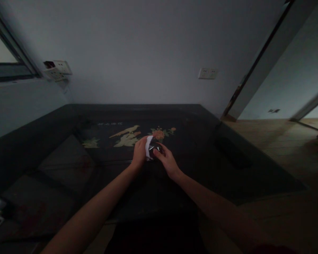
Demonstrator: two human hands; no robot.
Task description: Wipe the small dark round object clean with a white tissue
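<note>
Both of my arms reach forward over a dark glass-topped table (69, 165) in a dim room. My left hand (140, 152) is closed around a small white piece, perhaps paper or cloth (148, 146). My right hand (166, 160) meets it from the right, fingers curled on a small dark shiny object (155, 148) that I cannot make out. The two hands touch above the painted bird and flower design (127, 135) on the tabletop.
A dark flat object (231, 151) lies on the table's right side. White wall sockets (208, 73) sit on the back wall, another socket box (57, 68) at the left corner. A window (2, 60) is at far left, a doorway (294, 81) and wooden floor at right.
</note>
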